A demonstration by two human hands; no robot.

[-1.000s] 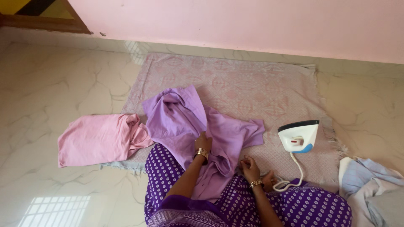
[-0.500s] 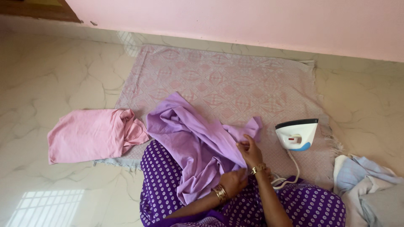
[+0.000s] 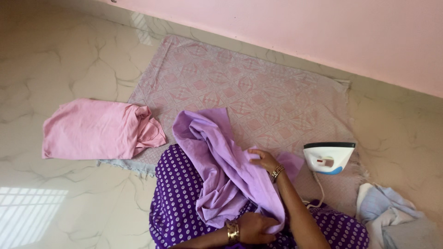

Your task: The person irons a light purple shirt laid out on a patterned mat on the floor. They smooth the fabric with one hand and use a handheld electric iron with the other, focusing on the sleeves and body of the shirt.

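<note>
Lilac garment [image 3: 221,161] is pinched by both left hand [image 3: 254,228] and right hand [image 3: 263,159], hiding their fingertips.

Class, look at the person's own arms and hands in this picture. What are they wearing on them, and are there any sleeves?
Both forearms are bare, with no sleeves in view. The left hand has a stack of gold bangles at the wrist. The right hand has similar, thinner-looking gold bangles at its wrist. No gloves or watch show; rings are too small to tell.
</note>
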